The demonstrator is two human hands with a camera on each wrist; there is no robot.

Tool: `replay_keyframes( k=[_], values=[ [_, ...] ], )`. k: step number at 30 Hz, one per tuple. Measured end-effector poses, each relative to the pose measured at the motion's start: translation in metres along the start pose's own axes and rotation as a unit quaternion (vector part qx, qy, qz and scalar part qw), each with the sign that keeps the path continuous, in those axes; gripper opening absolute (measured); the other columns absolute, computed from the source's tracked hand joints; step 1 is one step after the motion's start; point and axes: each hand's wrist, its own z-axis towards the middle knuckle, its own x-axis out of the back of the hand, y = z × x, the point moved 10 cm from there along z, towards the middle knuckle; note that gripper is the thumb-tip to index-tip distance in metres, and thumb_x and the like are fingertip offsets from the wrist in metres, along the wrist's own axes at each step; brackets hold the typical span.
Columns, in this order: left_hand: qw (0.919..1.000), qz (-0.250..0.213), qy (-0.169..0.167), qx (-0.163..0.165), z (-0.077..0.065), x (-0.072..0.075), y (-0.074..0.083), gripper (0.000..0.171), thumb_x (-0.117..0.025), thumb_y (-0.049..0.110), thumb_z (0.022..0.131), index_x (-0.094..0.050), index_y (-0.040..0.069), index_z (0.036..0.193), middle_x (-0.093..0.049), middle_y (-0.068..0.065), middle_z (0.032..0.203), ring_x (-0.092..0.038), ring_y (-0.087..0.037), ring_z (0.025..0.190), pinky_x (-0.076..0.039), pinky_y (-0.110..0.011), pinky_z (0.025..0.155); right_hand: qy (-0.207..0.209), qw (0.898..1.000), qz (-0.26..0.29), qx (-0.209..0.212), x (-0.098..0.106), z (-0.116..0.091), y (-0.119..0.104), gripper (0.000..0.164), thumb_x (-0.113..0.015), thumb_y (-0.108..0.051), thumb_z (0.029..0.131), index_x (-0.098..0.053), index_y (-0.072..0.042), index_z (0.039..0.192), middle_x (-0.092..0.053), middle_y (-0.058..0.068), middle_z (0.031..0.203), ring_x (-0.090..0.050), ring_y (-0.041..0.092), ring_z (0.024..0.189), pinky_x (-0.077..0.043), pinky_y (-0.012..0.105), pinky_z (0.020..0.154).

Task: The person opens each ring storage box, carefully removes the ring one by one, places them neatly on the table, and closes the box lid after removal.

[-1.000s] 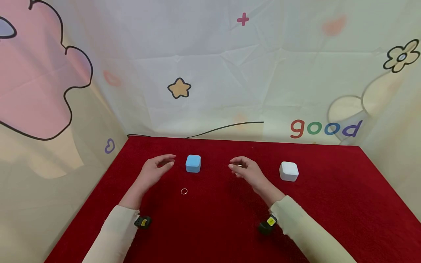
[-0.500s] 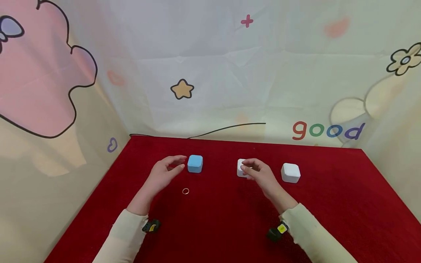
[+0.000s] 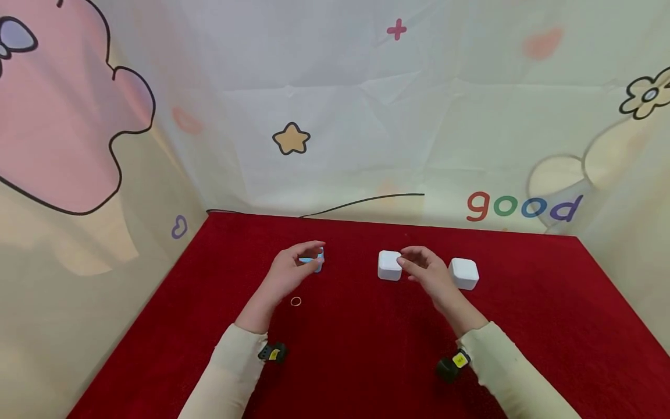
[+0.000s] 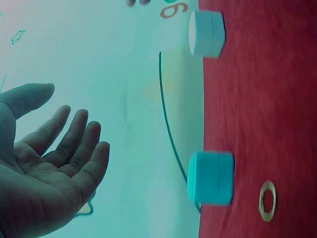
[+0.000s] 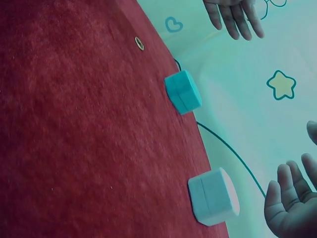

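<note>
Creased cartoon-printed cloth [image 3: 340,116] backed our velvety red table [image 3: 345,349], where a golden ring [image 4: 262,201] lay near a smooth, round-edged blue box [image 4: 212,178], with a middle white box [image 3: 388,266] and a rightmost white box [image 3: 464,274] to its right. Our left hand [image 3: 288,269] and right hand [image 3: 430,274] hung empty, fingers relaxed, near the blue and middle white boxes respectively. We judged this the approach; gripping would call for lowering the fingers around a seamed box.
</note>
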Motion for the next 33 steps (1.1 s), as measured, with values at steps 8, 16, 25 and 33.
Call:
replay_keyframes(
  k=[8, 16, 25, 33],
  values=[
    [0.9989, -0.008, -0.045, -0.01, 0.022, -0.042, 0.01, 0.051, -0.067, 0.016, 0.097, -0.055, 0.008, 0.146, -0.062, -0.018, 0.142, -0.058, -0.037, 0.131, -0.053, -0.048, 0.104, -0.006, 1.0, -0.022, 0.009, 0.005, 0.001, 0.002, 0.057, -0.059, -0.021, 0.104, -0.038, -0.002, 0.153, -0.047, 0.024, 0.152, -0.054, 0.031, 0.13, -0.051, 0.034, 0.106],
    [0.998, 0.014, -0.061, -0.008, 0.038, -0.071, 0.007, 0.058, -0.07, 0.016, 0.095, -0.052, 0.007, 0.149, -0.056, -0.016, 0.15, -0.054, -0.035, 0.137, -0.052, -0.049, 0.108, -0.018, 0.999, -0.026, 0.005, 0.008, 0.006, 0.008, 0.065, -0.059, -0.017, 0.103, -0.029, -0.001, 0.158, -0.037, 0.024, 0.162, -0.039, 0.042, 0.148, -0.037, 0.057, 0.121],
    [0.9954, 0.009, -0.095, 0.007, 0.059, -0.095, -0.005, 0.062, -0.071, 0.016, 0.094, -0.049, 0.008, 0.151, -0.053, -0.013, 0.153, -0.052, -0.034, 0.141, -0.053, -0.048, 0.107, -0.057, 0.996, -0.061, -0.004, 0.005, 0.014, 0.017, 0.072, -0.06, -0.016, 0.101, -0.023, -0.002, 0.161, -0.028, 0.024, 0.166, -0.029, 0.044, 0.153, -0.034, 0.06, 0.122],
    [0.9938, 0.015, -0.107, 0.028, 0.075, -0.114, -0.017, 0.064, -0.072, 0.014, 0.094, -0.048, 0.007, 0.152, -0.055, -0.015, 0.152, -0.053, -0.034, 0.14, -0.052, -0.049, 0.108, -0.08, 0.994, -0.069, -0.009, 0.0, 0.024, 0.031, 0.075, -0.061, -0.016, 0.101, -0.02, -0.004, 0.162, -0.025, 0.024, 0.167, -0.025, 0.045, 0.155, -0.033, 0.062, 0.122]
  ],
)
